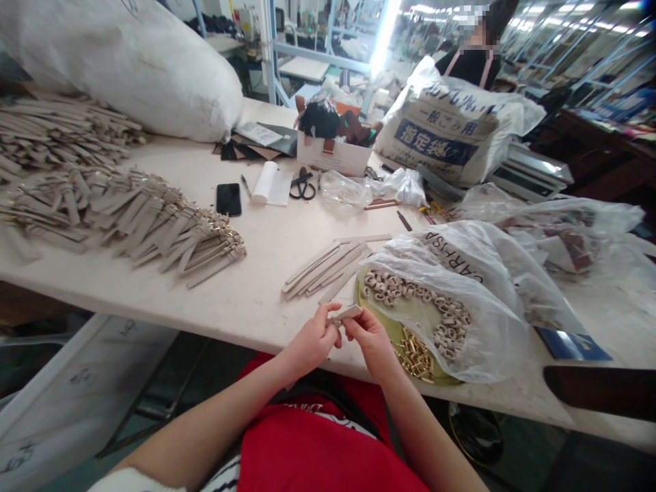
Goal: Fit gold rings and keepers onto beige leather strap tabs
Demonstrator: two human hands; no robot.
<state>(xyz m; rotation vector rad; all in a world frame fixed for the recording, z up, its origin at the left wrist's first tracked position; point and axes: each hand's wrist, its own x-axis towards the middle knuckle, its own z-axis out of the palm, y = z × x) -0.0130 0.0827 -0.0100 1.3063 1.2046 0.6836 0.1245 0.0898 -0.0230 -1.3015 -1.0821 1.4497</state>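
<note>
Between the fingertips of both hands, over the table's front edge, is a short beige strap (351,312). My right hand (370,338) pinches it from the right. My left hand (318,336) is closed at its other end, where a small metal piece shows, too small to make out fully. Just beyond my hands lie several loose flat beige straps (328,268). Close to the right hand is a yellow-green tray (360,294) with beige strap loops (451,331) and gold metal pieces (414,355), partly under a clear plastic bag (486,301).
On the left are large piles of beige straps (148,212) with gold fittings, and a big white sack (154,75). Phone (228,199), scissors (303,186), paper roll (270,183) and a white box (333,154) stand mid-table. Behind a printed bag (441,133) is another person (469,65).
</note>
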